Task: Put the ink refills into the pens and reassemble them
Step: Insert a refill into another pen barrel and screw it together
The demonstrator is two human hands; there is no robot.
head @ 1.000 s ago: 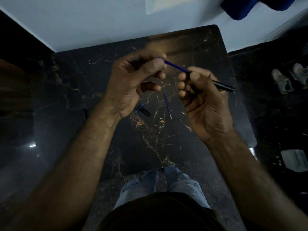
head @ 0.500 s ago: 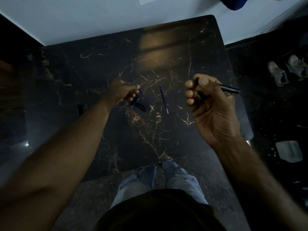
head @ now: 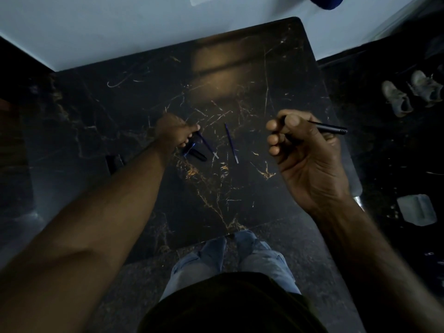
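Item: pen reassembly, in progress, on a black marble-patterned table [head: 240, 68] under dim light. Right hand [head: 305, 152]: raised above the table's right side, closed around a black pen barrel [head: 329, 128] whose far end projects right past the thumb; the blue refill that stood out of this barrel a second ago no longer shows, so it is either seated inside or withdrawn, and the fist hides the near end, so which cannot be told. Left hand [head: 175, 132]: moved from the barrel, where it was feeding the refill, down to the table, fingers curled and resting at the upper end of a blue ink refill [head: 206, 145]; whether it pinches that refill or has just set it down cannot be told from this view. Loose parts: a second blue ink refill [head: 231, 143] lying apart to the right of the first, nearly parallel, metal tip toward the person; a small dark pen piece with a blue part [head: 194, 151], probably a cap or front section, just below the left hand's fingers. Off-table: a pair of shoes [head: 410, 92] on the dark floor at right. Assessment: the hands have separated, which suggests one insertion step has ended. At least two refills stay outside any barrel, so the task is judged well short of finished. Likely next: the left hand collects a piece to bring to the held barrel.
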